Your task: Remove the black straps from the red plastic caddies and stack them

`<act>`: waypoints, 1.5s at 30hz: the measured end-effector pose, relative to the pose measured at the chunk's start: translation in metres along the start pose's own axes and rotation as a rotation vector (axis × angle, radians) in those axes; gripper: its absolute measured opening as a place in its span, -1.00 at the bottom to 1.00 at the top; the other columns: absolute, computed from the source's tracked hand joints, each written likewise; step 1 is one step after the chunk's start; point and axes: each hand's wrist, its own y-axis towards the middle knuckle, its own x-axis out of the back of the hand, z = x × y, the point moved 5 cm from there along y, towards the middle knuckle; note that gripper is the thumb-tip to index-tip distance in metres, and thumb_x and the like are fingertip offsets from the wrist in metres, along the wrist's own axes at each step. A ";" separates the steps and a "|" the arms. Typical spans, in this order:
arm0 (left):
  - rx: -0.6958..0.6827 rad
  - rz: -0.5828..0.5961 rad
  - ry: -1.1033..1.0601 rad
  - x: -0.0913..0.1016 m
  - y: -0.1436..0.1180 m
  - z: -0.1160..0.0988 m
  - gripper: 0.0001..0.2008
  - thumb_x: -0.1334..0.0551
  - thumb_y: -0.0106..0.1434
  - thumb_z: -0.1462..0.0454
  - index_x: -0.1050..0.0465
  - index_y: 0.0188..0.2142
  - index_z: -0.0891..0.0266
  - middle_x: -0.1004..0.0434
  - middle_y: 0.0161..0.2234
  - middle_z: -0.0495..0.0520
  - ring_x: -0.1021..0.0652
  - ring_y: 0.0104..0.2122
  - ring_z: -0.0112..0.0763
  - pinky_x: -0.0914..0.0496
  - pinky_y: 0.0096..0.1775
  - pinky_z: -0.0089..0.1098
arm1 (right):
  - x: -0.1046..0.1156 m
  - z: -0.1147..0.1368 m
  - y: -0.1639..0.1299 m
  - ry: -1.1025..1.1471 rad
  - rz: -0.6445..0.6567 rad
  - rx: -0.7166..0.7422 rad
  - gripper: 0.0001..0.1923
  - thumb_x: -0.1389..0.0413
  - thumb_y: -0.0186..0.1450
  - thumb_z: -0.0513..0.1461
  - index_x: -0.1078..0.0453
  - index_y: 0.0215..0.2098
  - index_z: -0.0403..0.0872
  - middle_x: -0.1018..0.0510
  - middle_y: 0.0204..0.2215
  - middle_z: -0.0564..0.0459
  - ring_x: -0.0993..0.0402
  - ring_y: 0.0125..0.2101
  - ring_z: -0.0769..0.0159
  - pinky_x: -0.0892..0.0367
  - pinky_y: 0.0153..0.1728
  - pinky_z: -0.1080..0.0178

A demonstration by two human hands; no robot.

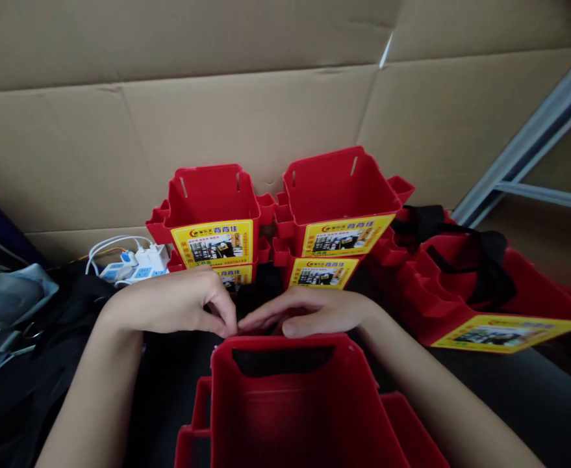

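Nearest to me is a red plastic tool box with its open top toward me and pockets on its sides. A black strap runs across the inside of its far wall, just under the rim. At that rim's left corner my left hand is closed, thumb and fingertips together; what they pinch is too small or hidden to make out. My right hand lies along the outside of the same rim, its fingers stretched toward the left fingertips, the thumb near the edge.
Two stacks of similar red boxes, a left stack and a right stack, stand against a cardboard wall. Another red box with black straps lies at right, by a metal frame. A white power strip and dark fabric are left.
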 end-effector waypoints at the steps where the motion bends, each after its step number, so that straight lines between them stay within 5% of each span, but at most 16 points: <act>1: 0.009 -0.006 -0.009 -0.001 0.002 0.001 -0.86 -0.20 0.17 0.32 -0.56 -0.34 0.22 -0.60 -0.39 -0.04 -0.55 -0.40 -0.48 -0.33 -0.35 -0.60 | -0.001 0.002 -0.002 -0.003 0.028 0.009 -0.52 0.00 0.28 -0.08 -0.31 0.07 -0.19 -0.45 -0.03 -0.11 -0.36 -0.02 0.25 -0.24 -0.03 0.29; 6: 0.025 -0.022 0.000 0.001 0.004 0.007 -0.87 -0.20 0.16 0.34 -0.55 -0.36 0.24 -0.59 -0.43 -0.05 -0.53 -0.43 -0.50 -0.32 -0.38 -0.61 | 0.002 -0.003 -0.009 0.067 0.056 0.039 -0.43 -0.11 0.20 -0.14 -0.25 0.10 -0.31 -0.49 -0.09 -0.17 -0.45 -0.14 0.24 -0.33 -0.22 0.36; 11: 0.120 -0.059 0.061 0.012 0.000 0.027 -0.88 -0.21 0.15 0.30 -0.54 -0.37 0.24 -0.60 -0.39 -0.02 -0.55 -0.39 -0.47 -0.34 -0.33 -0.58 | 0.008 -0.011 -0.008 -0.094 0.008 0.040 -0.45 -0.09 0.19 -0.12 -0.30 0.06 -0.28 -0.50 -0.10 -0.17 -0.48 -0.22 0.26 -0.34 -0.34 0.40; 17: 0.218 -0.157 0.109 0.023 -0.014 0.053 -0.87 -0.20 0.13 0.28 -0.54 -0.39 0.21 -0.59 -0.41 -0.03 -0.54 -0.40 -0.46 -0.35 -0.32 -0.55 | 0.010 -0.004 -0.004 -0.155 -0.015 0.071 -0.51 -0.06 0.20 -0.16 -0.32 0.04 -0.27 -0.44 -0.03 -0.19 -0.41 -0.07 0.17 -0.33 -0.19 0.32; 23: 0.251 -0.226 0.100 0.036 -0.037 0.071 -0.85 -0.18 0.14 0.30 -0.54 -0.43 0.26 -0.58 -0.43 0.02 -0.52 -0.43 -0.46 -0.35 -0.34 -0.55 | -0.006 0.010 -0.004 -0.157 0.082 0.135 -0.59 -0.07 0.16 -0.27 -0.40 -0.05 -0.32 -0.53 -0.16 -0.17 -0.48 -0.19 0.26 -0.32 -0.22 0.39; 28: 0.143 -0.069 0.032 0.022 -0.030 0.054 -0.80 -0.22 0.17 0.25 -0.53 -0.21 0.18 -0.58 -0.25 0.02 -0.54 -0.25 -0.41 -0.38 -0.19 -0.50 | -0.009 0.018 -0.011 -0.192 0.033 0.041 -0.62 -0.09 0.18 -0.24 -0.42 -0.07 -0.27 -0.55 -0.18 -0.14 -0.50 -0.19 0.26 -0.35 -0.21 0.36; 33: 0.106 -0.166 0.019 0.019 -0.009 0.036 -0.78 -0.18 0.21 0.25 -0.51 -0.17 0.19 -0.57 -0.20 0.04 -0.54 -0.20 -0.39 -0.37 -0.15 -0.46 | 0.000 0.021 -0.038 -0.198 0.102 -0.191 -0.39 -0.24 0.06 -0.18 -0.32 0.06 -0.16 -0.49 -0.07 -0.06 -0.44 -0.09 0.24 -0.31 -0.09 0.35; 37: -0.021 -0.164 -0.017 0.008 0.000 -0.009 -0.73 -0.21 0.19 0.21 -0.48 -0.11 0.17 -0.54 -0.12 0.01 -0.52 -0.14 -0.39 -0.34 -0.12 -0.50 | 0.014 0.018 -0.057 -0.286 0.047 -0.256 -0.64 -0.19 0.13 -0.15 -0.47 -0.16 -0.18 -0.56 -0.22 -0.05 -0.48 -0.22 0.31 -0.33 -0.16 0.36; 41: -0.061 -0.047 0.064 -0.022 0.000 -0.052 -0.76 -0.19 0.20 0.12 -0.47 -0.18 0.13 -0.58 -0.31 -0.03 -0.54 -0.36 -0.45 -0.32 -0.38 -0.53 | 0.020 0.012 -0.061 -0.272 0.097 -0.214 -0.67 -0.19 0.14 -0.17 -0.48 -0.18 -0.20 -0.56 -0.21 -0.07 -0.48 -0.21 0.31 -0.32 -0.17 0.37; 45: 0.061 -0.042 0.376 -0.043 -0.003 -0.049 -0.78 -0.10 0.25 0.13 -0.43 -0.40 0.15 -0.48 -0.53 -0.03 -0.44 -0.53 -0.43 -0.16 -0.51 -0.41 | 0.028 0.002 -0.061 -0.277 0.098 -0.197 -0.76 -0.15 0.18 -0.23 -0.51 -0.21 -0.19 -0.59 -0.30 -0.03 -0.50 -0.26 0.37 -0.33 -0.20 0.42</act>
